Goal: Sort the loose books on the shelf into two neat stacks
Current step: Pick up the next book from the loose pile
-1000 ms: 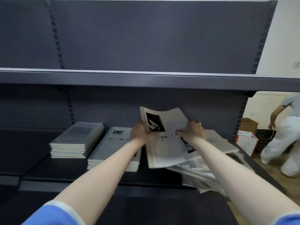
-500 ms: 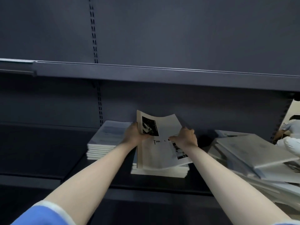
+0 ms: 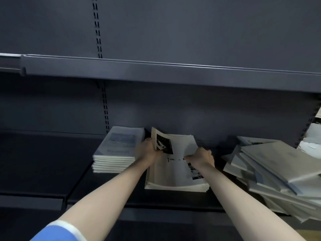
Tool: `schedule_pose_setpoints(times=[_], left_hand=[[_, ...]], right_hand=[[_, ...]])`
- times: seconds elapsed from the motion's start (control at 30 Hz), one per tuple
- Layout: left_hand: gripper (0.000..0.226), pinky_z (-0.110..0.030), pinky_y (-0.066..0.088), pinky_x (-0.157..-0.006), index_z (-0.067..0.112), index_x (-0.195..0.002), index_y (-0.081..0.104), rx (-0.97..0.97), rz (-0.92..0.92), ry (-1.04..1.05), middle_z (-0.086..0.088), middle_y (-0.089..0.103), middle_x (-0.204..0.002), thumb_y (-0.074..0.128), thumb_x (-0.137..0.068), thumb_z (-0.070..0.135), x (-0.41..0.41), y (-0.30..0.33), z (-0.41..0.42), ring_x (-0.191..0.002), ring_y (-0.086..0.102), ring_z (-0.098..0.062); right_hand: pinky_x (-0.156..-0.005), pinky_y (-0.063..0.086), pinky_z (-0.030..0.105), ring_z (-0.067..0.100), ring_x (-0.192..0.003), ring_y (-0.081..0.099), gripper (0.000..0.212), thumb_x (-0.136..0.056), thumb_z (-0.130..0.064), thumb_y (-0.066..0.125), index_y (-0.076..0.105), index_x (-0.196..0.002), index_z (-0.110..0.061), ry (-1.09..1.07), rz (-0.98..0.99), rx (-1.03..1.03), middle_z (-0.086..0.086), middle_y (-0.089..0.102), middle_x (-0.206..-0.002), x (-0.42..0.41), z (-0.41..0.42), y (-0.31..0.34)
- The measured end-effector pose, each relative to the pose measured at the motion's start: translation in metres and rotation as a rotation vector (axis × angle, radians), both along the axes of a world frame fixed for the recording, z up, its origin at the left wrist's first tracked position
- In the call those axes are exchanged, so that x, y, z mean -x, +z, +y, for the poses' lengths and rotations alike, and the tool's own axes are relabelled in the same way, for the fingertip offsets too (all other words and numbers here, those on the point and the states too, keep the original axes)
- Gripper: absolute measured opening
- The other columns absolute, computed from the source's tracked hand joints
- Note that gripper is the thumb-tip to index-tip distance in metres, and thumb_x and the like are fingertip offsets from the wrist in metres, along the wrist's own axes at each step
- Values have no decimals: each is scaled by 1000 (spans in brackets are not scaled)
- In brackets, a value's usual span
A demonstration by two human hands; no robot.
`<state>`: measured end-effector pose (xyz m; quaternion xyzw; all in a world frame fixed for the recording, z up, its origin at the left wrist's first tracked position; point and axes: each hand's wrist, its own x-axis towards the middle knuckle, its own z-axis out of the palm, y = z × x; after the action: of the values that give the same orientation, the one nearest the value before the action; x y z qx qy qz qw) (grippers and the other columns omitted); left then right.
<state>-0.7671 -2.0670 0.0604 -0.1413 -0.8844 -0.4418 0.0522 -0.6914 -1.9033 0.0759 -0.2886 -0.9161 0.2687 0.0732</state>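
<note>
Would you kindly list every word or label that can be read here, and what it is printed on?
"Tim & M", the rest hidden by the right hand: cover of the white book that both hands hold.
Left stack: blue cover print, too blurred to read.
Loose pile: nothing legible.

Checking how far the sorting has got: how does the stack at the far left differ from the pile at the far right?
The left stack is squared up, edges aligned; the right pile is fanned and tilted, books overlapping at different angles. The left stack's top cover has a bluish panel; the right pile's top cover looks plain grey. Both sit on the same dark shelf, untouched by either hand.
</note>
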Motion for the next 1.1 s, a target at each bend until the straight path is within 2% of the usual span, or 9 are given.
schedule_pose_setpoints(times=[0.1,0.27,0.43,0.63,0.8,0.9,1.1], left_hand=[[36,-31,50,-78,5,-111,57,48,18,30,-10,64,-108,70,-83,21,4,-4,10,-100,61,-26],[38,-35,50,-81,6,-117,57,158,30,70,-13,60,-117,62,-88,30,9,-15,18,-104,59,-28],[25,-33,42,-78,-3,-112,57,202,82,48,-18,53,-120,52,-94,15,16,-22,27,-103,56,-31],[25,-34,43,-81,-3,-113,56,195,111,51,-19,52,-122,48,-96,14,29,-27,31,-103,57,-33],[25,-33,44,-81,-1,-115,57,180,143,41,-17,53,-122,48,-96,12,34,-31,31,-103,57,-32],[27,-34,45,-86,0,-117,57,172,139,38,-18,53,-124,47,-97,14,33,-30,31,-105,57,-32],[27,-37,47,-85,-1,-118,56,205,124,42,-19,52,-125,47,-97,13,29,-27,31,-105,57,-35]], right_hand=[[-93,41,35,31,-121,43,63,-84,-46,62,48,-130,-6,-38,-6,6,18,43,-133,1,5,-8],[-96,39,38,32,-120,40,60,-86,-54,56,52,-122,-6,-45,7,-83,16,42,-130,3,12,-13],[-97,41,40,32,-120,41,54,-93,-48,51,49,-124,-3,35,56,-36,18,40,-129,11,15,-22],[-96,42,41,33,-120,43,53,-95,-45,50,48,-127,-3,63,100,6,16,40,-130,27,22,-25],[-91,48,41,33,-115,50,52,-95,-44,50,49,-126,-3,64,121,14,16,42,-130,32,25,-30],[-81,47,38,33,-112,54,54,-95,-43,50,45,-130,-3,67,124,34,15,44,-132,33,25,-30],[-88,45,37,31,-121,51,67,-95,-45,47,28,-142,-1,45,75,6,16,49,-135,30,24,-27]])
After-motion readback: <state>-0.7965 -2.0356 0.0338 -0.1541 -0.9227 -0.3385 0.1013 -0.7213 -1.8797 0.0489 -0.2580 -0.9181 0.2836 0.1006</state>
